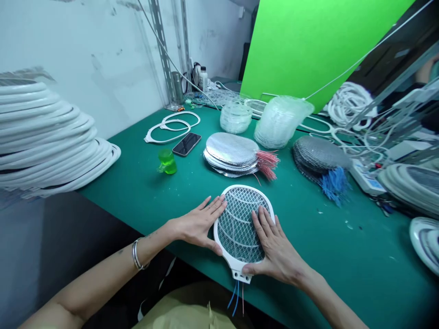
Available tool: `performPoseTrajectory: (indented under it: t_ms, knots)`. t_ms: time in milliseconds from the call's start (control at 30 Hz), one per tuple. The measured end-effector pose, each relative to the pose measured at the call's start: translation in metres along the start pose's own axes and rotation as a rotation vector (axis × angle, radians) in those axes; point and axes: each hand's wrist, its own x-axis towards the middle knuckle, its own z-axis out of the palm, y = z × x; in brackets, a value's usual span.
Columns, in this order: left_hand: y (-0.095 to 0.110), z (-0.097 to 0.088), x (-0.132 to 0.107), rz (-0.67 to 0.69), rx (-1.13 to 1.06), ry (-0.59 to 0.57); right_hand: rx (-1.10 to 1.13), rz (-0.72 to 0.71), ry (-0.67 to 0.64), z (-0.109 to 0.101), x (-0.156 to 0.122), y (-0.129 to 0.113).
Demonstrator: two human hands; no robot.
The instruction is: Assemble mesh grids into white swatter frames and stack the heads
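the left hand (197,224) and right hand (277,246) both lie on an electric fly swatter head (236,224), which sits flat on the green bench mat (343,256) at the near edge, its neck pointing toward the person and just past the edge. the white plastic frame holds layers of wire mesh, and loose blue and red wires (235,297) hang down from the neck.

the left fingers (214,205) are spread and rest on the frame's left rim, with the thumb lower down on the same rim. the right fingers (264,224) are spread over the mesh, pressing flat, while that thumb reaches the neck at the bottom — so the swatter head is held between both hands, neither one curled into a tight fist. a metal bangle (137,254) circles the left wrist.

just beyond the hands lie a stack of silver mesh discs (231,148) with pink wires (267,164) and a stack of darker mesh discs (320,155) with blue wires (334,185). further left are a green cup (167,161), a phone (187,144) lying face up and loose white frames (171,125) — a tall pile of white frames (51,137) rises at the far left, and a power strip (365,178) sits to the right
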Motion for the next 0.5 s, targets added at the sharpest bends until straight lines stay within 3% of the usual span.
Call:
performPoseTrajectory:
  t_ms: [33, 67, 167, 200, 300, 367, 433, 500]
  knots:
    - [-0.002, -0.007, -0.004, -0.024, 0.002, 0.082, 0.002, 0.004, -0.010, -0.001, 0.000, 0.000]
    - [-0.007, -0.015, -0.009, -0.104, 0.014, 0.238, 0.002, 0.004, -0.016, -0.003, 0.000, 0.000]
    - [-0.033, -0.047, -0.024, -0.623, 0.065, 0.904, -0.009, -0.013, -0.012, -0.005, 0.001, -0.001]
    - [-0.045, -0.057, -0.028, -0.763, 0.061, 0.993, -0.014, -0.021, -0.010, -0.006, 0.001, -0.001]
    - [-0.072, -0.077, -0.032, -0.832, 0.021, 0.926, -0.023, -0.021, -0.012, -0.006, 0.002, -0.002]
    - [-0.070, -0.076, -0.033, -0.790, 0.000, 0.879, -0.028, -0.009, -0.018, -0.006, 0.003, -0.002]
    - [-0.045, -0.065, -0.034, -0.698, -0.034, 0.835, -0.029, -0.007, -0.021, -0.005, 0.003, -0.002]
    - [-0.005, -0.044, -0.036, -0.539, -0.092, 0.746, -0.026, -0.015, -0.012, -0.004, 0.003, -0.002]
